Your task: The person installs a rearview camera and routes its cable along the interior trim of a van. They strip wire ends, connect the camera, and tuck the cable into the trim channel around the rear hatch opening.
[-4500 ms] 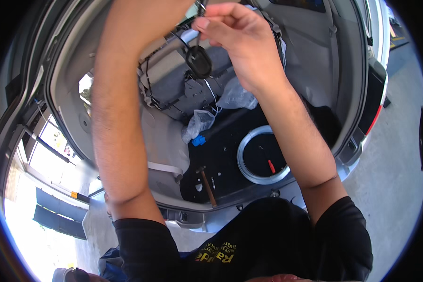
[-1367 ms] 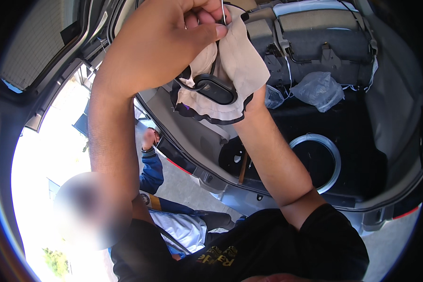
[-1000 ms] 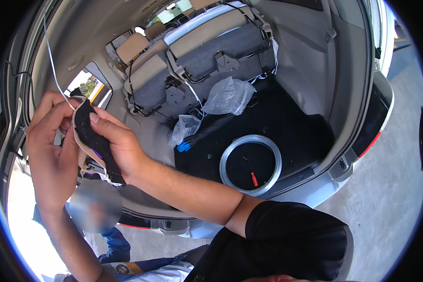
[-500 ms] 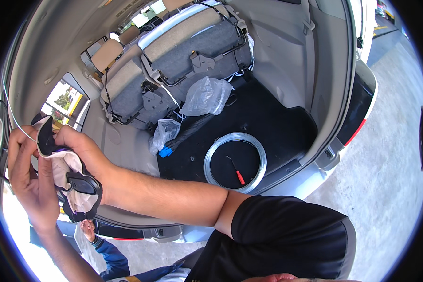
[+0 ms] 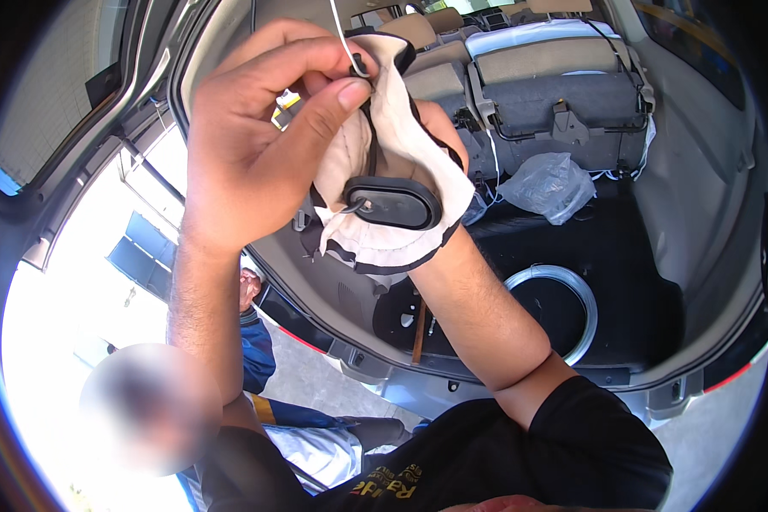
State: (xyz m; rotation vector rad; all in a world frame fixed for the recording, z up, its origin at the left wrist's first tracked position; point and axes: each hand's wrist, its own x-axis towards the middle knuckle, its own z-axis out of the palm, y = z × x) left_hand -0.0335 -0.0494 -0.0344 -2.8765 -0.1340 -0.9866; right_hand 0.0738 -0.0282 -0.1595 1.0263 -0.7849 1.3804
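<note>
My left hand (image 5: pixel 264 128) is raised, closed in a pinch on a small black piece (image 5: pixel 360 66) where a thin white wire (image 5: pixel 341 26) comes down from above. My right hand (image 5: pixel 442 132) is mostly hidden behind a cream cloth with black edging (image 5: pixel 401 158), its fingers wrapped round the far side. A black oval plastic or rubber part (image 5: pixel 392 203) hangs against the cloth, with a dark cord at its left end. Both hands are held up in front of the open rear of a vehicle.
Inside the vehicle, a coil of silvery wire (image 5: pixel 590 316) lies on the black floor mat (image 5: pixel 648 282). A clear plastic bag (image 5: pixel 550 186) rests by the folded seats (image 5: pixel 563 94). Another person's blue sleeve (image 5: pixel 256 354) is at lower left, beside the rear bumper (image 5: pixel 452 388).
My view has turned left, so the vehicle interior sits further right. The hands and cloth appear nearer the middle. The red-handled screwdriver inside the coil is no longer visible.
</note>
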